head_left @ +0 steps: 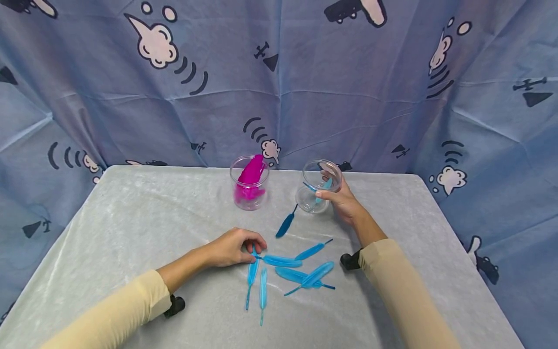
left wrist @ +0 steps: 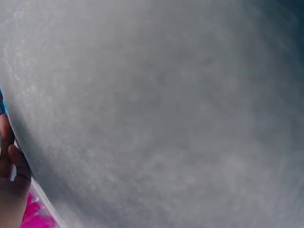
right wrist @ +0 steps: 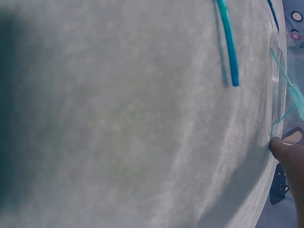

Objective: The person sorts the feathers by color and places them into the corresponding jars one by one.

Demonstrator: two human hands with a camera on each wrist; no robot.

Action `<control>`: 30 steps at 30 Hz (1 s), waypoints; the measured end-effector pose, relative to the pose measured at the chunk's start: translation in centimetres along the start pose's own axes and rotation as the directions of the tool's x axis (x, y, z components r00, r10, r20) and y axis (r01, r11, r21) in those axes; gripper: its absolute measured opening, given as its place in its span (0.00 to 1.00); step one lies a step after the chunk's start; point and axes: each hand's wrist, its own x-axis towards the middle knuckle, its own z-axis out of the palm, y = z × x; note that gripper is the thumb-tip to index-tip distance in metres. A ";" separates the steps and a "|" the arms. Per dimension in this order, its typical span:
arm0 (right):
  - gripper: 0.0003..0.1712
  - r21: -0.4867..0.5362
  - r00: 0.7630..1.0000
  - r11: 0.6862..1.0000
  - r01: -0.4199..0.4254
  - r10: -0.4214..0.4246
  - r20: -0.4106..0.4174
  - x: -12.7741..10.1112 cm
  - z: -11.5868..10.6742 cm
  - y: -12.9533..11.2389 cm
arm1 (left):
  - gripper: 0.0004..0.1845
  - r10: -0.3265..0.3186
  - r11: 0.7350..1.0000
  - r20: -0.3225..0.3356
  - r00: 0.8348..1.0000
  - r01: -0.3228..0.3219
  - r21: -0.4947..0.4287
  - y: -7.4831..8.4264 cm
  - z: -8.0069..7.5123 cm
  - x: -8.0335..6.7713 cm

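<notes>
Head view: the right hand (head_left: 346, 201) grips a clear, round plastic cup (head_left: 308, 198), thumb on the near side, fingers behind; blue feathers (right wrist: 296, 97) show inside it. The left hand (head_left: 235, 248) has bent fingers, with a narrow gap to the thumb. Below its fingertips a slim light-blue feather (head_left: 252, 274) meets the quill of a bright-blue feather (head_left: 283, 261) extending rightward; whether either is pinched cannot be told. Nearer the wearer than this hand lies a pale-blue feather (head_left: 263, 288). Between the two hands, near the held cup's base, lies a dark-blue feather (head_left: 285, 226). Further right of the left hand are a short blue feather (head_left: 310, 251) and two crossed blue feathers (head_left: 318, 274). Left of the held cup, a second clear cup (head_left: 247, 205) contains magenta feathers (head_left: 251, 174).
</notes>
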 end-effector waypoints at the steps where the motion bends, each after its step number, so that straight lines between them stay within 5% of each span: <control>1: 0.56 0.002 1.000 1.000 0.001 -0.001 0.000 0.0 0.0 0.0 | 0.15 0.001 1.000 -0.003 1.000 -0.001 -0.001 0.0 0.0 0.0; 30: 0.55 0.009 1.000 1.000 0.002 -0.002 -0.002 -0.1 0.1 0.2 | 0.10 0.029 0.997 -0.062 0.998 -0.033 -0.074 0.2 -0.2 0.4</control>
